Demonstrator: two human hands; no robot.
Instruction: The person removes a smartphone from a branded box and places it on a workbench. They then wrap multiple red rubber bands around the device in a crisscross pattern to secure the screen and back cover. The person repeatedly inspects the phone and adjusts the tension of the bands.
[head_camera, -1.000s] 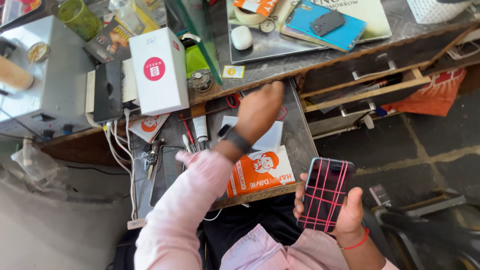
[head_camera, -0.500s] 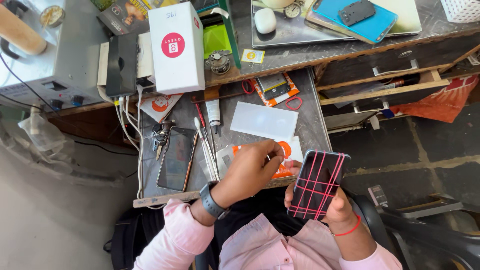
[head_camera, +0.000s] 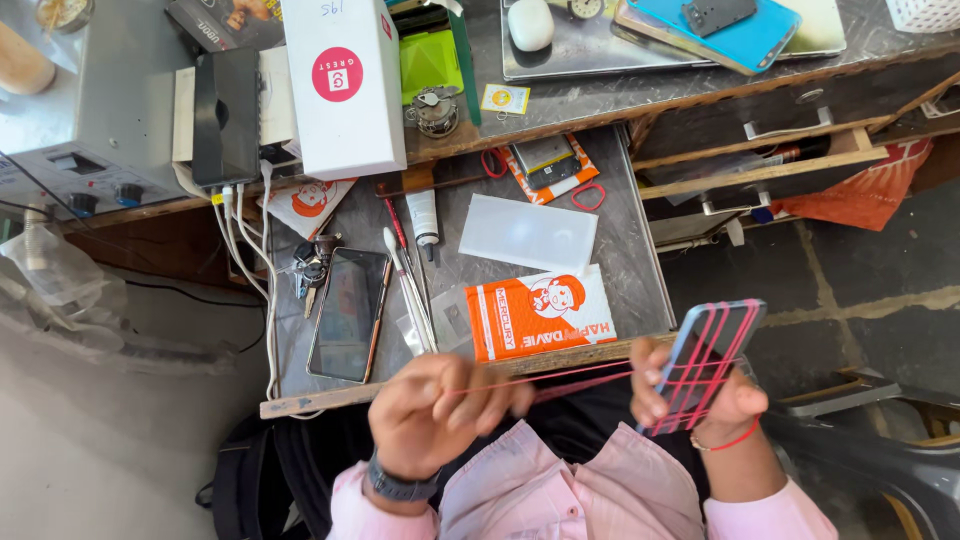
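Stretching a red rubber band (head_camera: 560, 378) taut just off the tray's near edge (head_camera: 400, 388): left hand (head_camera: 435, 415) pinching it shut, right hand (head_camera: 700, 400) gripping a phone (head_camera: 705, 362) already criss-crossed with bands; keeping tension even and the phone steady, so the band is not snapping free

A phone repair workshop, by the look of it. The tabletop (head_camera: 620, 95) and open drawer (head_camera: 640, 250) hold a bare phone (head_camera: 348, 313), tweezers (head_camera: 410, 290), glue tube (head_camera: 423, 215) and a power supply (head_camera: 90, 120).
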